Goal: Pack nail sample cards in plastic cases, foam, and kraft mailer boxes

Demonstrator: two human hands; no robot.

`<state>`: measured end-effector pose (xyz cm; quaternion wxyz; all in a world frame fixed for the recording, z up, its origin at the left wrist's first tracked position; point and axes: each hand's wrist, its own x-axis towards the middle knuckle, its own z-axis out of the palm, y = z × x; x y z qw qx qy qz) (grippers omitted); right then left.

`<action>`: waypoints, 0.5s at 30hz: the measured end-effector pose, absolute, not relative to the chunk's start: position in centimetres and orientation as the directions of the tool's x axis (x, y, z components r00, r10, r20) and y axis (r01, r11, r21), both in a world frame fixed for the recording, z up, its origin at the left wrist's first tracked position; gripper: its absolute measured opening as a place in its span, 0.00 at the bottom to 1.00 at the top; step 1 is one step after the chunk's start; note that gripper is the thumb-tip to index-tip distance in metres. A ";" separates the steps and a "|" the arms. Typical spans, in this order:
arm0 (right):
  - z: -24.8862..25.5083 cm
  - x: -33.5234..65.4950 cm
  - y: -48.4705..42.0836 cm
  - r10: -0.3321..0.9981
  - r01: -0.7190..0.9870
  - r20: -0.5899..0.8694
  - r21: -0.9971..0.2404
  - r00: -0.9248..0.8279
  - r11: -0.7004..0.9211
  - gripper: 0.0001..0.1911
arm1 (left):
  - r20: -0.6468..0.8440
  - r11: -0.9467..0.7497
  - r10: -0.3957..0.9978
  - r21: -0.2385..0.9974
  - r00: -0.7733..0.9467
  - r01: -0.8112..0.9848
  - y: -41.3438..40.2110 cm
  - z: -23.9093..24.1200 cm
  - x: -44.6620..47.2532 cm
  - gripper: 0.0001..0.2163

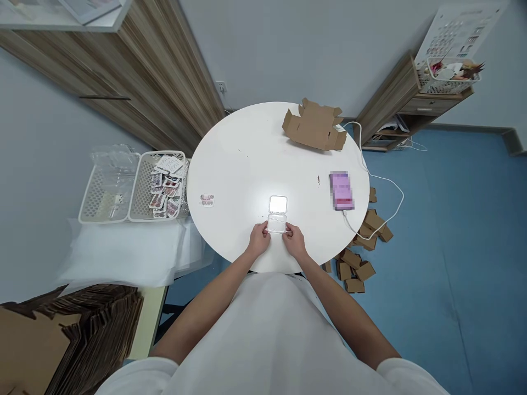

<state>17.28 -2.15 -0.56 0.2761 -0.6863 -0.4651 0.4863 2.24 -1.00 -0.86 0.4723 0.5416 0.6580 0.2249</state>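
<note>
A small clear plastic hinged case (276, 223) lies unfolded on the white round table (230, 164), its lid half laid back away from me. My left hand (259, 239) pinches the near half at its left edge. At the opposite edge my right hand (293, 240) has thumb and fingers closed on the same half. Bright light glares off the far half, so whether anything lies in it is hard to tell. Off to the left on the tabletop rests a small printed card (207, 201) with reddish shapes.
An unfolded brown carton (315, 126) is at the table's back right. A phone (341, 191) with a white cable lies on the right. Left of the table, one white basket (132, 206) holds cards, another clear cases. Small boxes (354, 269) litter the floor; flattened cardboard (99, 329) is stacked lower left.
</note>
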 end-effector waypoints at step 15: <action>0.1 17.9 -5.3 0.905 0.288 -0.398 -0.858 0.152 -0.426 0.22 | -0.441 0.477 0.879 0.794 -0.185 0.377 -3.5 -0.7 -2.4 0.20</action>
